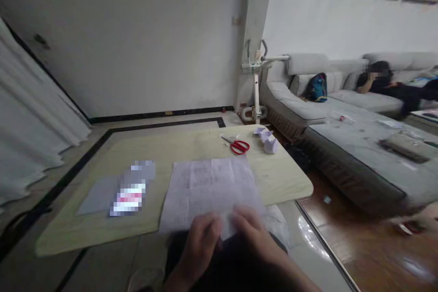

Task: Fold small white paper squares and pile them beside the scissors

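Note:
A white sheet of paper (pixel 210 189) with faint print lies on a pale yellow low table (pixel 171 148). My left hand (pixel 200 242) and my right hand (pixel 253 232) both pinch the sheet's near edge, fingers closed on the paper, close together. Farther off on the table lie red-handled scissors (pixel 238 146) and several small folded white paper pieces (pixel 268 140). A grey sheet (pixel 97 195) with a blurred item on it lies to the left of the paper.
A grey sofa (pixel 352 146) stands at the right, with a blue bag (pixel 316 87) and a person (pixel 386 83) reclining at its far end. A white exercise machine (pixel 256 84) stands by the wall. Curtains (pixel 30 123) hang at the left.

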The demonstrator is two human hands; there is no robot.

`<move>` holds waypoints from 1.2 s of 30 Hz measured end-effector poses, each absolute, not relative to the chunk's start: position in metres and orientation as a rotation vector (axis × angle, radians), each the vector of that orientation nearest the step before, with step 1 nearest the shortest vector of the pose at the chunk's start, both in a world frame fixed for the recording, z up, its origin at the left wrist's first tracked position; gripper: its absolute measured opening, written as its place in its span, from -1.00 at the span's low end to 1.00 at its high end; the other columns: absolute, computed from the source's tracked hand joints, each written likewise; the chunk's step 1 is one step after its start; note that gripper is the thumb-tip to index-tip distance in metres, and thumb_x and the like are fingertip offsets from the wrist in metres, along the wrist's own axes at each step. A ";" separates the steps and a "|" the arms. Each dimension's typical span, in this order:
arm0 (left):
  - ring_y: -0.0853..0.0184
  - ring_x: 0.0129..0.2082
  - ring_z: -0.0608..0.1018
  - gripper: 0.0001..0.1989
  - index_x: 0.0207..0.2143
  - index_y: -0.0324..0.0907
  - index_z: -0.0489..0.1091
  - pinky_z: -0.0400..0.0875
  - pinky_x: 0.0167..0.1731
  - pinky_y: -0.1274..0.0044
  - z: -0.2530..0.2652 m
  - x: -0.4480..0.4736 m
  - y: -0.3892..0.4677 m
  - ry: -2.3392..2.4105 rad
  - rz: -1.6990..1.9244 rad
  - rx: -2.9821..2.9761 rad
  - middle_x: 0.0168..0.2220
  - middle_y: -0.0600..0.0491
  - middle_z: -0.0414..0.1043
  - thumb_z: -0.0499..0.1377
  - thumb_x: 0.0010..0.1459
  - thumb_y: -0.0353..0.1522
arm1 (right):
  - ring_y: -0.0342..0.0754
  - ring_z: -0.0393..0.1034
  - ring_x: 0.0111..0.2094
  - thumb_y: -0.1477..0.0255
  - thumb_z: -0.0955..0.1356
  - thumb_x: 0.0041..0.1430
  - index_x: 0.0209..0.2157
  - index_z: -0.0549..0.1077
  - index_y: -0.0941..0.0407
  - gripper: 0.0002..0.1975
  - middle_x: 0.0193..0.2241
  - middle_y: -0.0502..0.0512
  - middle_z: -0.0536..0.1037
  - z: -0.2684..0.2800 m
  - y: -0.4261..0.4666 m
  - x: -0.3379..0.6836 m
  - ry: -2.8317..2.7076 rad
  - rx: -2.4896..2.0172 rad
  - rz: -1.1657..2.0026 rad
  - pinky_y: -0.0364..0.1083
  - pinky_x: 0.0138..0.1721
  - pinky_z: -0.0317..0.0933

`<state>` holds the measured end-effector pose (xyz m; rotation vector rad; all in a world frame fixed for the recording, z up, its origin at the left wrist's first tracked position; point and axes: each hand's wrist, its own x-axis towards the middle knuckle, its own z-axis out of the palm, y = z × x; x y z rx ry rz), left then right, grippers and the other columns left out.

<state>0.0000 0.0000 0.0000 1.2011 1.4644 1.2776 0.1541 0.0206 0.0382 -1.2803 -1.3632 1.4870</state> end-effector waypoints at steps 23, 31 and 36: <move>0.11 -0.25 0.65 -0.72 -0.39 -0.15 0.57 0.57 -0.21 0.42 -0.008 -0.010 0.009 1.569 1.338 1.216 -0.31 -0.06 0.64 0.25 -0.03 -0.14 | -0.15 0.13 -0.50 -0.06 0.33 0.11 -0.56 0.31 0.13 -0.47 -0.58 -0.06 0.23 0.025 0.025 0.155 -1.394 -1.057 1.606 -0.18 -0.47 0.11; 0.30 -0.59 0.54 -0.68 -0.42 -0.17 0.53 0.49 -0.56 0.57 0.012 -0.004 0.015 1.318 1.045 1.349 -0.59 0.05 0.51 0.13 0.16 -0.14 | -0.15 0.17 -0.49 -0.03 0.34 0.14 -0.51 0.35 0.15 -0.50 -0.57 -0.06 0.27 0.026 0.033 0.158 -1.335 -1.006 1.704 -0.18 -0.44 0.13; 0.35 -0.60 0.51 -0.57 -0.51 -0.19 0.50 0.43 -0.58 0.63 0.018 -0.010 0.013 1.289 0.911 1.440 -0.62 0.05 0.47 0.10 0.20 -0.07 | -0.16 0.20 -0.49 -0.04 0.30 0.18 -0.51 0.37 0.17 -0.47 -0.57 -0.05 0.30 0.022 0.034 0.156 -1.445 -1.009 1.662 -0.18 -0.44 0.13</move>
